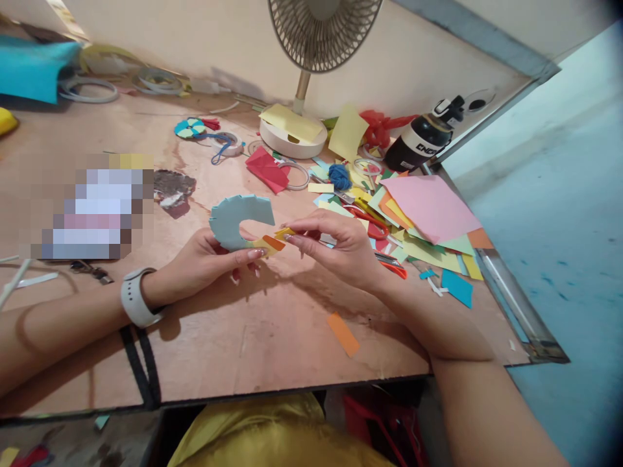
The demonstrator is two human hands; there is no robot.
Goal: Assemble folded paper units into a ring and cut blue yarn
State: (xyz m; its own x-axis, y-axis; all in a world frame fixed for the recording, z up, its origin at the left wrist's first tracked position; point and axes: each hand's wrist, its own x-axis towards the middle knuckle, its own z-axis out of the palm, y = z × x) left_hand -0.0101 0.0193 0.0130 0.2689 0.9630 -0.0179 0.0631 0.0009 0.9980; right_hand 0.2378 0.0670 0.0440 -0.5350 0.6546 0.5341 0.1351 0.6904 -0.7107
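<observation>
My left hand (219, 259) is closed on a light blue folded paper ring (228, 220), thumb in front and fingers behind. The ring is partly round, with pleated, stepped outer edges and a gap at its right side. At its lower end sit yellow and orange paper pieces (273, 242), by my left thumb tip. My right hand (335, 246) pinches a small folded yellow paper piece (285, 233) between thumb and fingertips, right beside that end. Whether the two yellow parts are joined, I cannot tell. On the table below lies an orange paper strip (343, 334).
Coloured paper sheets (428, 207), scissors with orange handles (372, 224) and blue yarn (339, 176) crowd the right side. A black bottle (418, 139) stands behind them. A fan (294, 139) is at the back, with tape rolls (228, 144) nearby. A blurred-out object (97, 207) lies left.
</observation>
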